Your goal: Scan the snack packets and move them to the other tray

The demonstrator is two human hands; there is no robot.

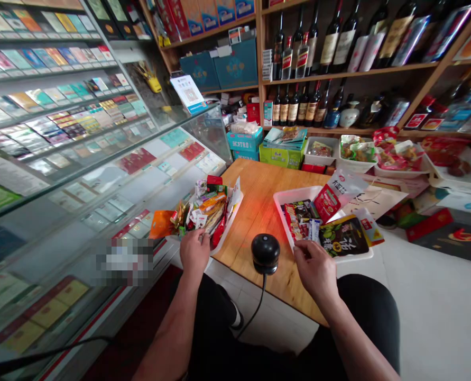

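**Two trays, one scanner**

We've got the wooden counter (259,196) holding two white snack trays. Our left hand (194,251) rests open on the left tray's (223,238) packets; our right hand (314,267), fingers loosely curled, touches the right tray's (285,198) packets. Black scanner (265,253) sits between.

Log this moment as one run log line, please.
left hand: on snack packets in left tray | right hand: at packets in right tray | black scanner: between the hands on wooden table
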